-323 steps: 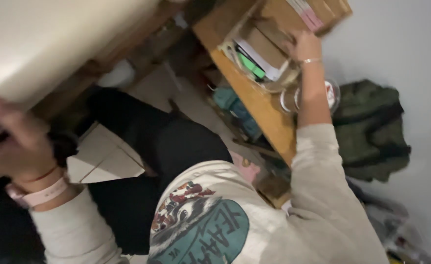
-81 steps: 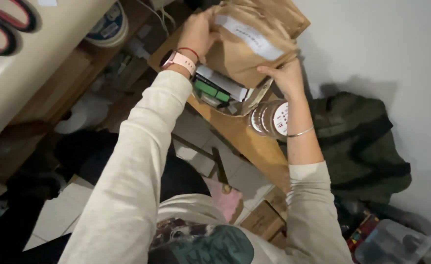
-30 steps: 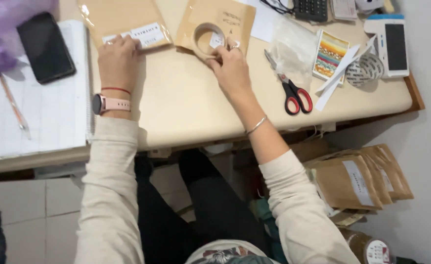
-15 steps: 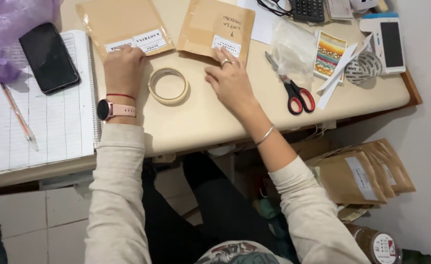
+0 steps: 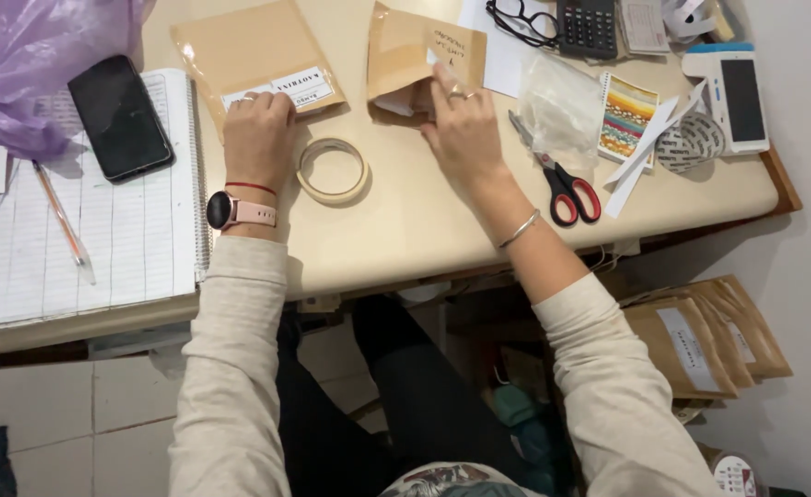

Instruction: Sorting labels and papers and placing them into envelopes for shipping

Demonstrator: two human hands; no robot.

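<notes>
My right hand grips the near edge of a brown paper pouch with a white label and handwriting, lifting and folding that edge up off the beige desk. My left hand rests flat on the near end of a second brown pouch, fingers on its white label. A roll of beige tape lies flat on the desk between the two hands, touched by neither.
Red-handled scissors lie right of my right hand, beside a clear bag and a striped card. A phone sits on a lined notebook with a pen. Glasses, calculator, card reader. More pouches stand below the desk.
My right hand went from lying flat on the right pouch to pinching and raising its near edge. The left hand stays on the left pouch. The view shifted slightly.
</notes>
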